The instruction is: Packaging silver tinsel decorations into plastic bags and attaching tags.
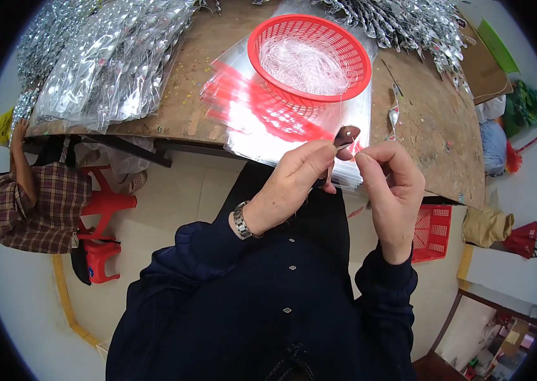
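Note:
My left hand [294, 184], with a metal-banded watch at the wrist, pinches a shiny, mirror-like spangle [346, 136] with a rounded end between thumb and fingers. Close beside it on the right, my right hand [390, 187] has its thumb and forefinger pressed together near the spangle. Whatever sits in that pinch is too fine to make out. Just beyond both hands, a red plastic basket [365, 71] holds a tangle of pale thread [303, 63]. It stands on a stack of clear plastic bags [256, 143] with red printed parts, at the table's front edge.
Bagged silver spangle strings [113, 70] cover the table's left side, and more silver strings [402, 25] lie at the back right. A thin dark tool [392, 77] rests on the wooden table [437, 136]. At left sits another person [33, 203] by red stools [106, 203]. A red crate [432, 232] stands at right.

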Action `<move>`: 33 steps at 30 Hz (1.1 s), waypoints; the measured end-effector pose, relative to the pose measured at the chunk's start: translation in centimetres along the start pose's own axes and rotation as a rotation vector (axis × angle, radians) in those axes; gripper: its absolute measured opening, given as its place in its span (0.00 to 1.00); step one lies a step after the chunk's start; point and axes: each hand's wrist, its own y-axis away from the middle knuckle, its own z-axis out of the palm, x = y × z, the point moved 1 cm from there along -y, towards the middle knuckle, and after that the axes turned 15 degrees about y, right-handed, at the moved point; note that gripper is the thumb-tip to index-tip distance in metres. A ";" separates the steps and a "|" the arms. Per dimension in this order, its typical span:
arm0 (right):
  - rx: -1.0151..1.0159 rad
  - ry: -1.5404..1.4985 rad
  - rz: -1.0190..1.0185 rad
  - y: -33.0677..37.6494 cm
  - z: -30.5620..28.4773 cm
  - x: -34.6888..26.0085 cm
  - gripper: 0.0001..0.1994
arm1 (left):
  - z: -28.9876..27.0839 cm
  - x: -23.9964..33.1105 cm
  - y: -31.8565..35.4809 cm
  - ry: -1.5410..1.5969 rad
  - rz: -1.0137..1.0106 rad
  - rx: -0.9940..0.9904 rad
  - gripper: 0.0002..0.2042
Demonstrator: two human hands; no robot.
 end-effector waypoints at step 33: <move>-0.037 -0.030 0.121 -0.2 -1.0 -0.4 0.03 | 1.0 -0.2 0.7 -0.145 0.019 -0.053 0.14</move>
